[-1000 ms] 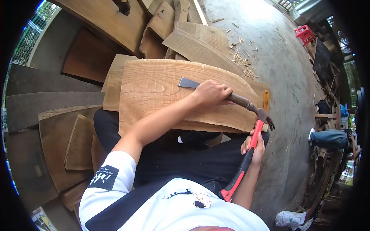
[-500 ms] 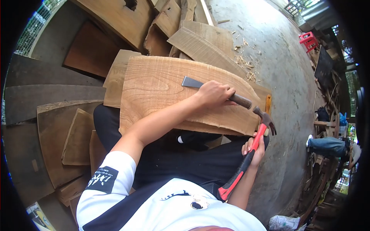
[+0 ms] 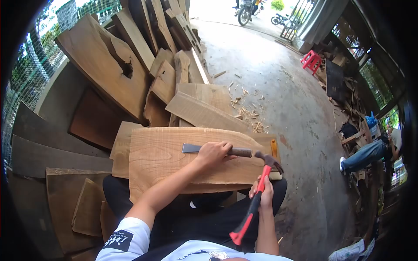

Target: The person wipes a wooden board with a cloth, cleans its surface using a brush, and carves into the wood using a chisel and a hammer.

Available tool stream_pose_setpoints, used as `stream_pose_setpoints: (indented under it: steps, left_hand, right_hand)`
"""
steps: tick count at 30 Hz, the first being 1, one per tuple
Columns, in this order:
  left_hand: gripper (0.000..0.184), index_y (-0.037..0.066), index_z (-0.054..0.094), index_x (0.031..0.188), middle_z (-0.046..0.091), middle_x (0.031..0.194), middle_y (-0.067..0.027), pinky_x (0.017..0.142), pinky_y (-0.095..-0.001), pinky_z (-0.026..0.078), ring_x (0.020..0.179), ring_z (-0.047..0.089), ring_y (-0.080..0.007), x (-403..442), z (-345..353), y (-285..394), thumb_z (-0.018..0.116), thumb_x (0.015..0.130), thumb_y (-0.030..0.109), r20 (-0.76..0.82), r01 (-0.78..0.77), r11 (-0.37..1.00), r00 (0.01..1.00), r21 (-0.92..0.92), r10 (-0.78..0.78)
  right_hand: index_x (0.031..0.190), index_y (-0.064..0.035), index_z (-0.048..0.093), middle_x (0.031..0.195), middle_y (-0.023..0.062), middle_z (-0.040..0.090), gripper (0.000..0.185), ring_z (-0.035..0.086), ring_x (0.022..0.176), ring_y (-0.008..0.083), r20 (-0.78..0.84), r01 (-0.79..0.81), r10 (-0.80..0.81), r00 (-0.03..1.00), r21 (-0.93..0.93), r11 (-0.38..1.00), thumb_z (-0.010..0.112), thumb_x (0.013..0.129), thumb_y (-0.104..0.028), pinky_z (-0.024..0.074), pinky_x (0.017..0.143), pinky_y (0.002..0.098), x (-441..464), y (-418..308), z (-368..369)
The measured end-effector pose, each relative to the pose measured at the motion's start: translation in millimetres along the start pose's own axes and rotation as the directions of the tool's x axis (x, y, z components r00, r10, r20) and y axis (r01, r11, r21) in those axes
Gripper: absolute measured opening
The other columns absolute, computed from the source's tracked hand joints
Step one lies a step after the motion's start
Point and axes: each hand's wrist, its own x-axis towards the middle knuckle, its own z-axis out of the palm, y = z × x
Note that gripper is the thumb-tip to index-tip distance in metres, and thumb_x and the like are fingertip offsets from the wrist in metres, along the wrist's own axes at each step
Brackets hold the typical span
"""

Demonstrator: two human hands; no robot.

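My left hand (image 3: 213, 153) is wrapped round the handle of a chisel (image 3: 190, 148), whose flat blade points left over a broad wooden board (image 3: 161, 139). The board lies across my lap. At the board's right end my right hand (image 3: 263, 191) grips a hammer (image 3: 248, 217) by its red and black handle, near the head. The hammer's head is just right of the chisel handle's end, with a small gap between them.
Wooden slabs (image 3: 96, 65) lean and lie at the left and ahead. A yellow-handled tool (image 3: 274, 148) lies beside the board. Wood chips (image 3: 250, 114) litter the concrete floor. A red stool (image 3: 311, 61), a person in jeans (image 3: 365, 157) and a motorcycle (image 3: 245, 13) are farther off.
The view has tilted up, showing more of the floor and the motorcycle. The hammer head has moved from against the chisel handle's end to slightly apart. Both hands keep their tools.
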Motion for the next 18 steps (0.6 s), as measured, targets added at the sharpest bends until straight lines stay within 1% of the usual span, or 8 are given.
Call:
stream_pose_setpoints:
  steps: [2,4,7,10,12,15,17,18]
  left_hand:
    - [0.050,0.005,0.060,0.091,0.069,0.081,-0.0148,0.062,-0.0427,0.056,0.075,0.071,-0.0333,-1,0,-3,0.058,0.095,0.055,-0.017,-0.007,1.000,1.000,0.007,0.007]
    - [0.049,0.005,0.060,0.090,0.069,0.081,-0.0145,0.061,-0.0418,0.056,0.075,0.071,-0.0326,-1,-1,-3,0.059,0.095,0.055,-0.012,0.010,1.000,1.000,0.025,-0.010]
    - [0.048,0.006,0.060,0.090,0.069,0.081,-0.0134,0.060,-0.0399,0.055,0.073,0.071,-0.0311,-1,0,-2,0.059,0.095,0.054,-0.045,-0.003,0.999,0.999,0.041,0.005]
    - [0.048,0.007,0.060,0.090,0.068,0.080,-0.0120,0.059,-0.0382,0.055,0.072,0.071,-0.0292,1,1,-1,0.059,0.095,0.055,-0.084,-0.031,0.998,0.996,0.062,0.037]
    - [0.048,0.007,0.060,0.089,0.068,0.080,-0.0115,0.059,-0.0376,0.055,0.072,0.071,-0.0285,1,1,0,0.060,0.094,0.055,-0.082,-0.028,0.996,0.996,0.080,0.034]
    - [0.048,0.008,0.060,0.089,0.067,0.079,-0.0109,0.059,-0.0368,0.055,0.072,0.071,-0.0277,-6,-3,-2,0.060,0.094,0.055,-0.076,0.004,0.995,0.997,0.103,0.004]
    - [0.048,0.008,0.060,0.087,0.067,0.080,-0.0104,0.059,-0.0371,0.054,0.071,0.070,-0.0279,-1,-2,0,0.061,0.093,0.055,-0.107,-0.018,0.994,0.994,0.104,0.030]
    - [0.046,0.008,0.061,0.088,0.066,0.079,-0.0101,0.059,-0.0381,0.054,0.070,0.069,-0.0286,0,-2,0,0.063,0.093,0.054,-0.119,-0.017,0.997,0.993,0.076,0.026]
  right_hand:
    - [0.106,-0.0073,0.049,0.056,0.0051,0.045,0.038,0.046,0.040,0.0186,0.101,-0.017,0.021,0.995,-0.041,0.999,0.036,0.109,-0.043,0.0418,0.040,0.0320,6,-3,-14]
    - [0.105,-0.0055,0.047,0.057,0.0065,0.048,0.040,0.048,0.041,0.0190,0.140,0.020,-0.027,0.990,0.050,0.999,0.034,0.109,-0.043,0.0430,0.042,0.0315,9,-9,-19]
    - [0.104,-0.0061,0.047,0.055,0.0059,0.046,0.039,0.048,0.041,0.0190,-0.001,0.117,-0.117,0.993,0.019,0.993,0.035,0.109,-0.042,0.0438,0.042,0.0310,10,-12,-9]
    - [0.104,-0.0046,0.049,0.056,0.0064,0.048,0.038,0.049,0.040,0.0190,0.172,-0.012,0.034,0.985,-0.125,0.992,0.037,0.109,-0.040,0.0440,0.041,0.0306,16,-19,-19]
    - [0.103,-0.0035,0.048,0.055,0.0062,0.047,0.041,0.048,0.039,0.0184,0.150,0.010,0.020,0.988,-0.192,0.981,0.035,0.109,-0.042,0.0437,0.041,0.0301,15,-26,-24]
    - [0.104,-0.0047,0.046,0.056,0.0061,0.046,0.041,0.047,0.040,0.0177,0.094,0.133,-0.125,0.988,-0.088,0.987,0.034,0.109,-0.044,0.0435,0.040,0.0300,18,-25,-23]
    - [0.104,-0.0053,0.046,0.056,0.0063,0.047,0.040,0.046,0.040,0.0177,0.087,0.103,-0.103,0.991,0.014,0.995,0.034,0.109,-0.043,0.0436,0.041,0.0304,19,-20,-16]
    - [0.105,-0.0056,0.047,0.057,0.0059,0.046,0.039,0.047,0.040,0.0181,0.129,0.061,-0.058,0.990,-0.022,0.998,0.035,0.110,-0.042,0.0430,0.041,0.0307,19,-18,-14]
